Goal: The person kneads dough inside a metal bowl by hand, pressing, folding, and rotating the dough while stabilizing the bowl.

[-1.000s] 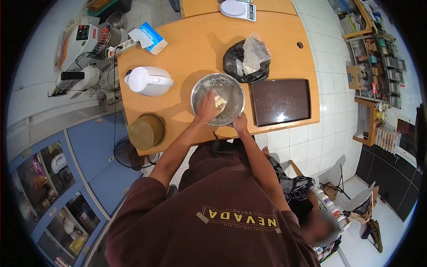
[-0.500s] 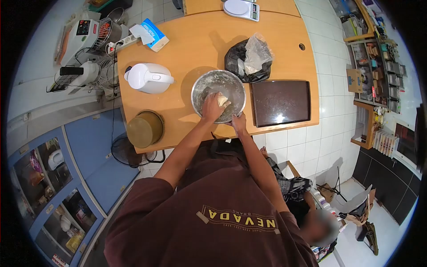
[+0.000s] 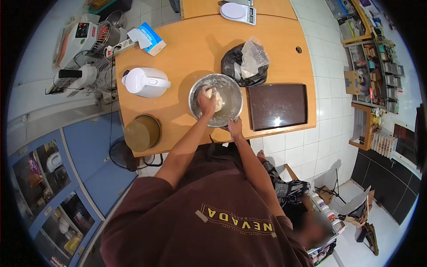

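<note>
A pale lump of dough (image 3: 218,102) sits inside a round metal bowl (image 3: 230,111), left of its middle. My left hand (image 3: 206,103) reaches into the bowl with its fingers curled over the dough. At the near right rim, my right hand (image 3: 235,127) grips the bowl, thumb over the edge. Whitish flour or dough residue coats the bowl's inner wall. Behind the bowl stands a black plastic bag (image 3: 231,64) with a clear bag (image 3: 254,58) in it. A dark baking tray (image 3: 278,107) lies to the right.
A white electric kettle (image 3: 146,82) and a brownish round container (image 3: 141,132) stand on the left of the wooden table (image 3: 191,44). Farther back are a blue tissue box (image 3: 152,39) and a white kitchen scale (image 3: 238,13). A seated person (image 3: 289,191) is at the lower right.
My left hand has shifted toward the left of the bowl and now curls over the dough, more of which shows. My right hand stays at the rim. The whole view has tilted slightly.
</note>
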Demonstrator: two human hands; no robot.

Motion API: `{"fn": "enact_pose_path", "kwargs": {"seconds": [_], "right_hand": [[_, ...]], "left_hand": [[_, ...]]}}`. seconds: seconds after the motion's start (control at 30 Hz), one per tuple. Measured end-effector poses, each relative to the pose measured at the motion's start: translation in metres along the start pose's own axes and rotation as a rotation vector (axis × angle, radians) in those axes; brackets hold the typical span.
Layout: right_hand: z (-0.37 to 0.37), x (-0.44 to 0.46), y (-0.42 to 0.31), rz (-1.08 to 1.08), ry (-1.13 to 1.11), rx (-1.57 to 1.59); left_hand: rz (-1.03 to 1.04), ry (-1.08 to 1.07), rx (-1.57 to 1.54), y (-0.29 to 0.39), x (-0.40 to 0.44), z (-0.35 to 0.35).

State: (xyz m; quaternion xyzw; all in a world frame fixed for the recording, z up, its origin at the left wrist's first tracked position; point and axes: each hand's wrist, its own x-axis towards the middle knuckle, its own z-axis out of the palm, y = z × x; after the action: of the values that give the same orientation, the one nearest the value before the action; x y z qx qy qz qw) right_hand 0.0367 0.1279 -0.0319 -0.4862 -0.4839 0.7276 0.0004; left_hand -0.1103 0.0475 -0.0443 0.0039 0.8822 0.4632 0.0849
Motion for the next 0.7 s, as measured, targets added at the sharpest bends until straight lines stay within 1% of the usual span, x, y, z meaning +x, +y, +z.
{"fn": "enact_pose_path", "kwargs": {"seconds": [0.07,0.1,0.2,0.23,0.3,0.33,0.43,0.53,0.6,0.63,0.7], "right_hand": [[0.002,-0.006,-0.005,0.008,-0.01,-0.005],[0.002,-0.009,-0.006,0.014,-0.016,-0.012],[-0.023,0.054,0.081,-0.115,-0.061,-0.112],[-0.015,0.036,0.058,-0.06,-0.07,-0.056],[-0.004,0.004,0.01,0.047,-0.088,0.051],[-0.003,0.005,0.011,0.049,-0.091,0.047],[-0.008,0.013,0.017,0.048,-0.097,0.03],[-0.009,0.014,0.021,0.035,-0.1,0.016],[-0.007,0.009,0.017,0.022,-0.082,0.022],[-0.011,0.015,0.027,0.01,-0.083,-0.011],[-0.017,0.028,0.045,-0.019,-0.088,-0.081]], "left_hand": [[0.083,0.172,-0.063,0.014,-0.017,-0.008],[0.122,0.053,-0.018,0.024,-0.023,-0.024],[0.298,-0.177,0.301,0.034,-0.027,-0.045],[0.335,-0.276,0.372,0.041,-0.028,-0.054],[0.492,-0.374,0.396,0.025,-0.024,-0.052],[0.571,-0.425,0.405,0.017,-0.021,-0.049],[0.682,-0.68,0.488,0.01,-0.01,-0.04],[0.84,-0.839,0.776,0.024,-0.003,-0.042],[0.883,-0.998,0.954,0.047,0.004,-0.039],[0.901,-1.076,1.045,0.052,0.008,-0.036],[0.914,-1.16,0.99,0.048,0.016,-0.027]]}}
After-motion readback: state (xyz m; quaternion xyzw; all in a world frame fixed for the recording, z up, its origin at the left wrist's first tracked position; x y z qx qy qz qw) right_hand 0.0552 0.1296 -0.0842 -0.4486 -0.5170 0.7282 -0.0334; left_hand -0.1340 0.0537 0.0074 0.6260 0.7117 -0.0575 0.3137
